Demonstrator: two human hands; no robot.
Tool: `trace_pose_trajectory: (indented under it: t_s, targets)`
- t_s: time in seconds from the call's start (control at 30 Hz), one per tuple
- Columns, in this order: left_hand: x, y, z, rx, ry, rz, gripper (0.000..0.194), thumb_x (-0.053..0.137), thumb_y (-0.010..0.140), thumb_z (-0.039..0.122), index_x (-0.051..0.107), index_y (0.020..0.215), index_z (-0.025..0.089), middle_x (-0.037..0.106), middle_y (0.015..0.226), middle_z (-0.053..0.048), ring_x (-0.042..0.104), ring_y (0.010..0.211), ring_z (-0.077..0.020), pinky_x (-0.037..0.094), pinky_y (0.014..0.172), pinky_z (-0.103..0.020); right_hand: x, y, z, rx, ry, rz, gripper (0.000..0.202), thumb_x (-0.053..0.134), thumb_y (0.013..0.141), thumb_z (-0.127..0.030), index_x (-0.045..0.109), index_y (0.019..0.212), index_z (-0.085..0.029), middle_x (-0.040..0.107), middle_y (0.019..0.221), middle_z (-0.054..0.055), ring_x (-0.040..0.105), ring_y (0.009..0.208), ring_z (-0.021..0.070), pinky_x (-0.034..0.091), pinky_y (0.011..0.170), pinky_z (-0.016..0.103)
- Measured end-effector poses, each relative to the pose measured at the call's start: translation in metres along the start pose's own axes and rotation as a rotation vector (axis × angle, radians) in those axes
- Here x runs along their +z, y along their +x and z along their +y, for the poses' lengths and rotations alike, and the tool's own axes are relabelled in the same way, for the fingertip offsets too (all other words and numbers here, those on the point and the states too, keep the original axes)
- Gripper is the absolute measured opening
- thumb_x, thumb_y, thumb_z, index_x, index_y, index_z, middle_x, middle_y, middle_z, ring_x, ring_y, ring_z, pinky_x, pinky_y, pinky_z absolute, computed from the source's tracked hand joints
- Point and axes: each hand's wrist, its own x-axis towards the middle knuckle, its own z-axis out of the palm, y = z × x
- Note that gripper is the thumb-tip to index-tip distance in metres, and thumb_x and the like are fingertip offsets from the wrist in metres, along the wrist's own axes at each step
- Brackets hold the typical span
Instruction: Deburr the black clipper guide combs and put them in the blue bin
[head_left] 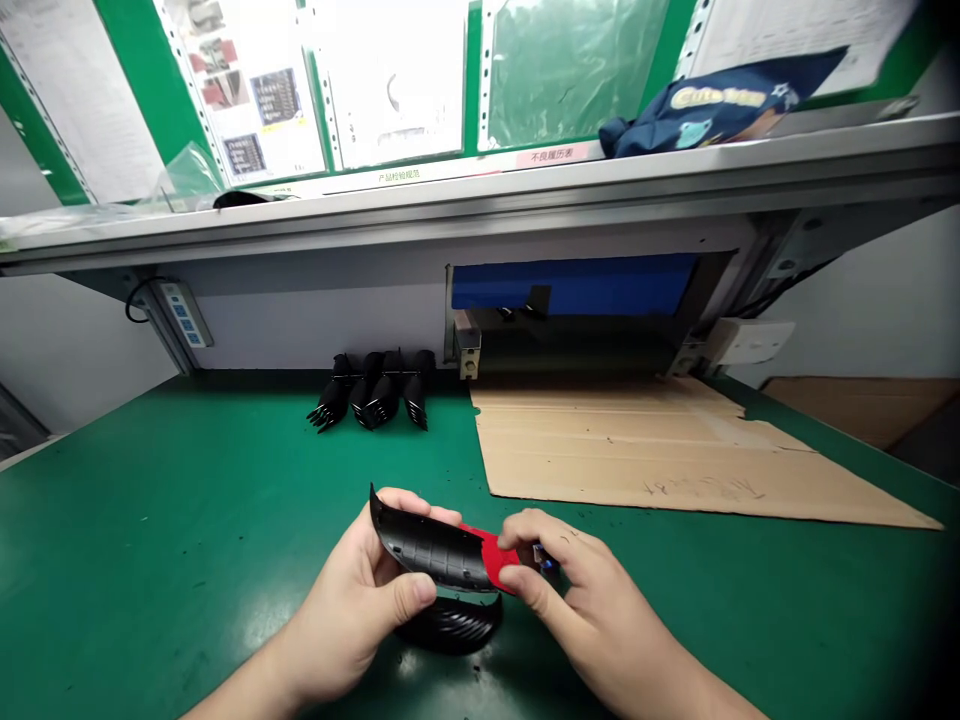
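A curved black plastic part (435, 548) with a pointed left tip is held by my left hand (360, 600), thumb in front and fingers behind. At its right end is a red piece (496, 562), pinched between the thumb and fingers of my right hand (581, 585). A small dark object with a bluish glint (544, 560) shows by my right fingers; I cannot make out what it is. Just below the held part, a second black ribbed part (454, 625) lies on the green table (225, 530).
Several black parts (382, 390) stand in a cluster at the table's back. Flat cardboard (637, 450) covers the back right. Above runs a shelf edge (420, 215) with a dark blue bag (705, 110). A power strip (186, 314) hangs at left.
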Motion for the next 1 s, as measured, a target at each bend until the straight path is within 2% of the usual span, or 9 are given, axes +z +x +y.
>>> trace_pose_trajectory:
  t_s: [0.13, 0.23, 0.37, 0.43, 0.53, 0.6, 0.7, 0.83, 1.0]
  targets:
    - [0.0, 0.002, 0.0, -0.058, -0.173, 0.103, 0.036, 0.058, 0.088, 0.03, 0.046, 0.121, 0.022, 0.057, 0.115, -0.009, 0.054, 0.108, -0.0224, 0.041, 0.097, -0.037, 0.003, -0.001, 0.005, -0.099, -0.22, 0.101, 0.028, 0.045, 0.1, -0.035, 0.052, 0.077, -0.02, 0.052, 0.07, -0.001, 0.043, 0.064, 0.0152, 0.032, 0.06, 0.027]
    - [0.001, 0.005, 0.005, -0.142, -0.222, 0.214, 0.024, 0.043, 0.088, 0.03, 0.052, 0.108, 0.019, 0.055, 0.09, -0.005, 0.055, 0.084, -0.0188, 0.045, 0.086, -0.039, 0.004, -0.002, 0.009, -0.083, -0.29, 0.097, 0.032, 0.047, 0.098, -0.038, 0.051, 0.072, -0.02, 0.052, 0.068, -0.001, 0.044, 0.063, 0.0156, 0.032, 0.059, 0.028]
    - [0.002, 0.005, 0.004, -0.086, 0.644, 0.159, 0.002, 0.052, 0.081, 0.019, 0.053, 0.082, 0.019, 0.049, 0.074, 0.001, 0.043, 0.067, -0.0141, 0.035, 0.064, -0.027, 0.004, 0.0, 0.012, -0.007, -0.298, 0.201, 0.022, 0.05, 0.096, -0.039, 0.054, 0.082, -0.022, 0.057, 0.079, 0.0, 0.052, 0.074, 0.0171, 0.038, 0.067, 0.029]
    - [0.002, 0.004, -0.002, -0.063, 1.088, 0.033, 0.011, 0.065, 0.079, 0.025, 0.059, 0.087, 0.021, 0.055, 0.084, -0.001, 0.048, 0.076, -0.0173, 0.034, 0.068, -0.028, 0.004, 0.002, 0.013, 0.055, -0.291, 0.277, 0.019, 0.051, 0.095, -0.039, 0.054, 0.086, -0.023, 0.058, 0.083, 0.0, 0.053, 0.076, 0.0175, 0.04, 0.069, 0.029]
    - [-0.001, 0.003, -0.011, -0.073, 1.388, -0.137, 0.044, 0.083, 0.064, 0.04, 0.065, 0.102, 0.025, 0.061, 0.097, -0.004, 0.054, 0.088, -0.0247, 0.036, 0.078, -0.033, 0.004, 0.004, 0.017, 0.137, -0.279, 0.294, 0.018, 0.05, 0.093, -0.04, 0.054, 0.087, -0.023, 0.058, 0.084, 0.0, 0.053, 0.076, 0.0181, 0.041, 0.068, 0.029]
    - [-0.003, 0.004, -0.012, -0.05, 1.427, -0.159, 0.049, 0.085, 0.059, 0.045, 0.068, 0.1, 0.025, 0.064, 0.093, -0.004, 0.054, 0.088, -0.0262, 0.035, 0.078, -0.033, 0.004, 0.003, 0.019, 0.162, -0.275, 0.282, 0.019, 0.05, 0.094, -0.041, 0.054, 0.089, -0.023, 0.058, 0.086, 0.001, 0.053, 0.078, 0.019, 0.042, 0.069, 0.03]
    - [-0.004, 0.007, -0.006, -0.034, 1.122, -0.05, 0.037, 0.076, 0.071, 0.05, 0.068, 0.094, 0.022, 0.065, 0.088, -0.003, 0.054, 0.084, -0.0231, 0.036, 0.073, -0.031, 0.005, 0.0, 0.018, 0.126, -0.28, 0.264, 0.026, 0.047, 0.095, -0.046, 0.053, 0.108, -0.024, 0.058, 0.096, 0.004, 0.054, 0.084, 0.0206, 0.045, 0.074, 0.032]
    - [0.002, 0.007, 0.0, -0.089, 0.302, 0.188, 0.046, 0.053, 0.086, 0.057, 0.06, 0.108, 0.017, 0.065, 0.103, -0.008, 0.057, 0.083, -0.0196, 0.043, 0.078, -0.031, 0.013, -0.007, 0.011, -0.045, -0.346, 0.186, 0.048, 0.043, 0.094, -0.06, 0.04, 0.131, -0.029, 0.053, 0.113, 0.007, 0.051, 0.098, 0.0243, 0.046, 0.082, 0.037]
    - [0.012, 0.001, -0.013, -0.096, -0.116, 0.245, 0.041, 0.059, 0.088, 0.045, 0.054, 0.115, 0.015, 0.058, 0.12, -0.015, 0.059, 0.098, -0.0236, 0.047, 0.084, -0.035, 0.028, -0.01, 0.003, -0.118, -0.398, 0.11, 0.046, 0.036, 0.094, -0.063, 0.047, 0.118, -0.026, 0.054, 0.1, 0.006, 0.049, 0.087, 0.0247, 0.043, 0.074, 0.038]
